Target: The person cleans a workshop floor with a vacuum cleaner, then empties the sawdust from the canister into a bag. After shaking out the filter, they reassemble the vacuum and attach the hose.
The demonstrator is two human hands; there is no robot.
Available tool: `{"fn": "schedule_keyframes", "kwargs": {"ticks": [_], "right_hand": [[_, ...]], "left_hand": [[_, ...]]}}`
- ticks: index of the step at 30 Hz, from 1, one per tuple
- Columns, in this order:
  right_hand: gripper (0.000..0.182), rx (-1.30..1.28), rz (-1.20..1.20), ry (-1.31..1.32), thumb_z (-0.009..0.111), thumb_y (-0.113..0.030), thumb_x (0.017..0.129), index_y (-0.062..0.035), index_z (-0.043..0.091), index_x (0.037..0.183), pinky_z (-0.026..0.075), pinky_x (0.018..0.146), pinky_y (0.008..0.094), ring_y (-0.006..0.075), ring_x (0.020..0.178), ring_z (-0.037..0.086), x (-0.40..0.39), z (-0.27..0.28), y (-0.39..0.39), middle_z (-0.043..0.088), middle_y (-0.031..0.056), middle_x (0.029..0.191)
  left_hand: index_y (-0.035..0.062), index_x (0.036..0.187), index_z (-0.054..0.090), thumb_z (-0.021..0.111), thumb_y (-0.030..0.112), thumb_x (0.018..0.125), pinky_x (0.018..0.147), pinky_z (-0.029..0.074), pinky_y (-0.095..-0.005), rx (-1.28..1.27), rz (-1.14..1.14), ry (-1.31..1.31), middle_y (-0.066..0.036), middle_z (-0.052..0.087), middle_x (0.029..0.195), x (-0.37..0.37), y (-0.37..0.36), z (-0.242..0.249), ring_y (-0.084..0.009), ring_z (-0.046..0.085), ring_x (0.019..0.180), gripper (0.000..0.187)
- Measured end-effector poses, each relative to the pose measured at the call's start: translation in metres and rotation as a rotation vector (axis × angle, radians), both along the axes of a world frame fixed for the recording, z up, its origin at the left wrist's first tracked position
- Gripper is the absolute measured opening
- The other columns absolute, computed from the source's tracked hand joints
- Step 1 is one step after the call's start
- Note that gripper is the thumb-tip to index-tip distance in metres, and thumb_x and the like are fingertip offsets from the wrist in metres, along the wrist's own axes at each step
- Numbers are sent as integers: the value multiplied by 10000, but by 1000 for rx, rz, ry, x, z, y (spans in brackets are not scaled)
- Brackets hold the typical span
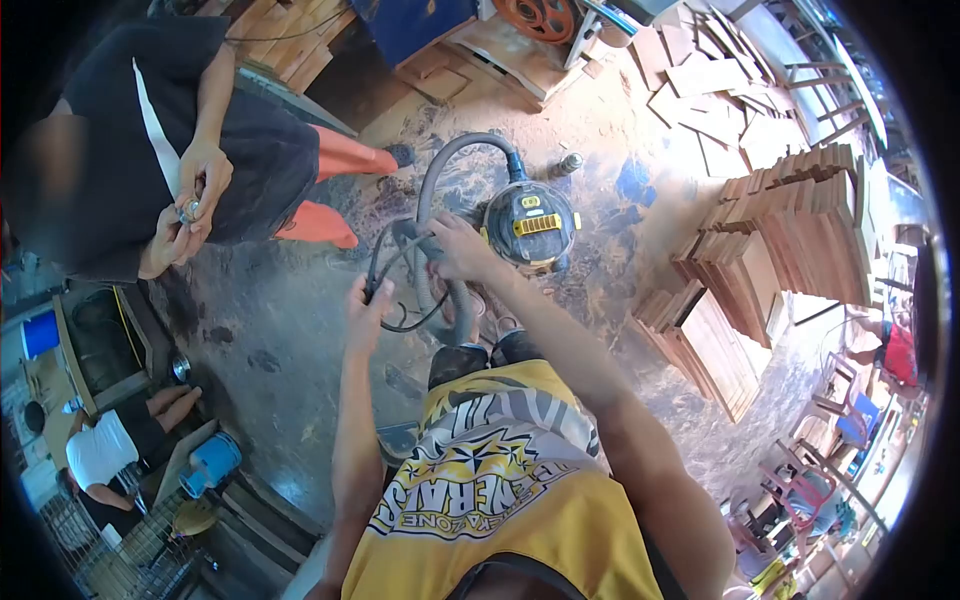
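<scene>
A shop vacuum (pixel 549 245) with a clear dark lid and yellow handle stands on the floor ahead of me. Its grey ribbed hose (pixel 433 172) arches from a blue connector and hangs down past my hands toward my feet. My left hand (pixel 368 308) is closed around a loop of black power cord (pixel 374 262). At the hose, my right hand (pixel 462 250) is closed on the gathered cord; whether it also grips the hose is hidden. Loops of the cord hang between both hands.
A person (pixel 270 150) in dark clothes stands at left holding a pale strip. Wood stacks (pixel 790 230) rise at right, with loose boards (pixel 705 80) beyond. A small metallic cylinder (pixel 570 164) stands by the vacuum. Another person (pixel 103 443) sits lower left near a blue bucket (pixel 215 458).
</scene>
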State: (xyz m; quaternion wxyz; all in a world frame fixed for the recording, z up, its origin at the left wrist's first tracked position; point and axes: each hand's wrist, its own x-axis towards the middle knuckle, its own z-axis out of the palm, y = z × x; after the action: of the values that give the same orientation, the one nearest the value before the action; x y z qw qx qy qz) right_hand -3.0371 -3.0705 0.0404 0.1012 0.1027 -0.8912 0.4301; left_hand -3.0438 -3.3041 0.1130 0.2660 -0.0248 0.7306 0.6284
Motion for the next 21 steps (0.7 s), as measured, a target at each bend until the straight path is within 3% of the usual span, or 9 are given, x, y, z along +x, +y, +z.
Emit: {"fn": "schedule_keyframes", "kwargs": {"ticks": [3,4,7,10,12,14,16,18,21], "right_hand": [[237,-137,176,-735,697,-257,826,-39,640,902,482,661,373,260,752,637,-9,72,24,641,108,807],[309,-286,125,-455,640,-291,904,-48,617,714,401,509,315,160,517,542,3,64,19,541,42,575],[261,-893,-79,-556,596,-276,937,-49,628,811,357,460,270,106,493,482,19,153,16,484,12,566],[206,-1594,53,-621,523,-223,972,-35,605,954,326,430,238,91,469,428,15,229,36,457,-6,578],[213,-1710,124,-488,475,-196,982,-24,558,1077,384,425,254,99,457,422,11,272,33,426,-2,584],[194,-1626,140,-387,497,-189,976,2,518,1002,416,434,284,135,442,430,14,318,27,521,62,666],[305,-1486,305,-318,457,-243,998,15,528,1144,461,456,293,137,455,460,7,348,35,541,58,699],[334,-1007,299,-331,463,-271,1000,11,516,1171,497,548,297,149,571,550,0,387,63,588,71,782],[262,-835,383,-215,497,-252,975,-6,545,1049,497,555,294,154,595,585,-12,443,119,614,71,779]], "left_hand": [[43,1030,584,643,184,911,708,444,-259,-172,45,143,-3,564,794,-25,-21,-10,-97,530,742,194],[33,1102,596,654,203,904,781,469,-281,-277,40,233,-43,617,900,-37,-42,-43,-135,584,839,267],[-10,1169,574,691,219,872,921,463,-336,-837,19,792,-131,624,1115,-55,-102,-119,-221,595,1058,393],[-13,1239,539,745,225,786,997,420,-388,-487,-26,612,-168,571,1236,-23,-12,9,-277,543,1164,552],[2,1254,530,758,223,743,989,418,-394,-253,-92,622,-158,569,1207,3,64,76,-270,536,1154,601],[12,1233,533,721,250,784,958,425,-373,-60,-226,761,-142,577,1141,20,111,90,-253,544,1096,541],[21,1167,548,649,284,857,884,441,-354,48,-297,679,-117,588,1038,35,149,97,-228,557,983,419],[27,1097,557,571,306,923,810,449,-346,188,-311,511,-95,587,941,44,170,102,-206,553,884,330],[33,1014,560,473,341,986,724,439,-342,-74,-400,323,-57,552,808,47,130,73,-176,515,768,321]]}}
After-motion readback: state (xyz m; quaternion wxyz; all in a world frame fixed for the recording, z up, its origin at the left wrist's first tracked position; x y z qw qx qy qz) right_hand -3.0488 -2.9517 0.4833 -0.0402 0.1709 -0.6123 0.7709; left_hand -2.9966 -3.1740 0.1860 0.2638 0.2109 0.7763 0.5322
